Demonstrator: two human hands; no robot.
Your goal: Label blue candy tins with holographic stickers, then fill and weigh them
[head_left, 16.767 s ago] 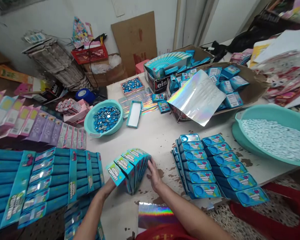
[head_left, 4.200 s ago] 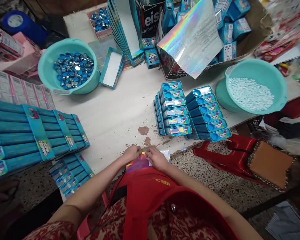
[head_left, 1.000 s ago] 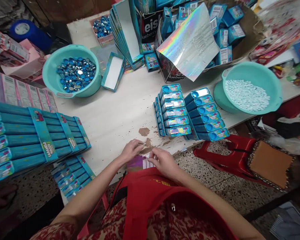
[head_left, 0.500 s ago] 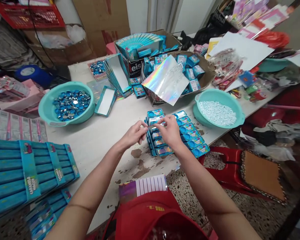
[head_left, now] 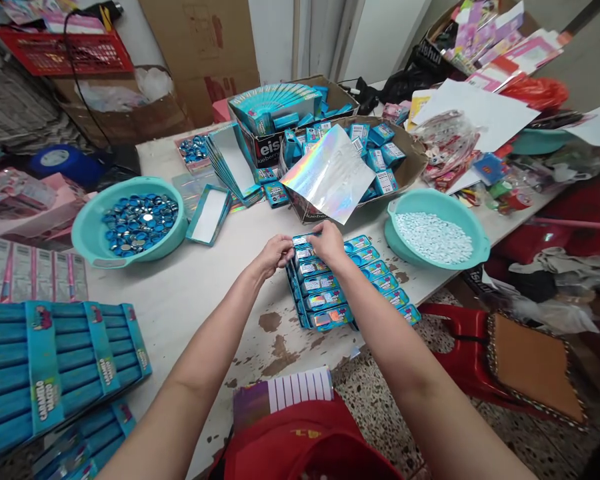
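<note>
Small blue candy boxes lie in rows on the table, several with shiny silvery patches on top and others with round hollows showing. My right hand is over the far end of the rows, its fingertips bent down at the farthest box. What they pinch, if anything, is hidden. Just left of that box, my left hand has its fingers drawn together at the rows' far left corner. Nothing nameable shows between them.
Left stands a turquoise basin of blue and silver discs; right, another basin holds small white pieces. Behind, a holographic sheet leans over a carton of blue boxes. Blue display packs are stacked left. A red stool stands right.
Half a second ago both hands pinched a small thin strip above the boxes. Now both are farther up at the far box, and the strip is no longer visible between them.
</note>
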